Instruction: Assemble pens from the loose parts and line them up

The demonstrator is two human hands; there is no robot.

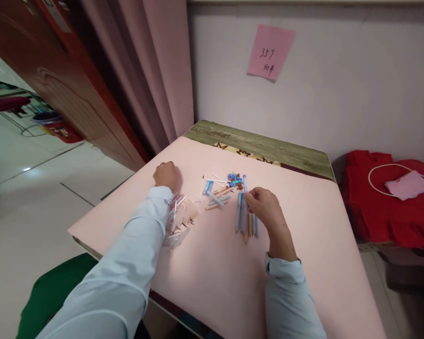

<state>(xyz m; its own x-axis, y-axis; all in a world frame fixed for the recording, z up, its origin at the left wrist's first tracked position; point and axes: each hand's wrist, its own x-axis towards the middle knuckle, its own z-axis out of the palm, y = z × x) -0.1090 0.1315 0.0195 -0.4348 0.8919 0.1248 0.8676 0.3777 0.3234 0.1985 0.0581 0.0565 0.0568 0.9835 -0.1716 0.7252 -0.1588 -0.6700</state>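
My left hand (167, 175) rests as a closed fist on the pink table cover (212, 263), with nothing visible in it. Beside that forearm lies a clear plastic bag of pen parts (179, 220). My right hand (266, 207) is curled with fingertips pinched on a blue pen (245, 184) that stands over a row of finished pens (246, 221), blue, grey and orange, lying side by side. Between the hands sits a loose scatter of pen barrels, white refills and small blue caps (222, 187).
The table's far edge shows a green wood-print strip (261, 146) against the wall. A pink note (270, 52) is stuck on the wall. Pink curtain (151, 70) hangs at the back left. A red bag (392, 197) sits to the right.
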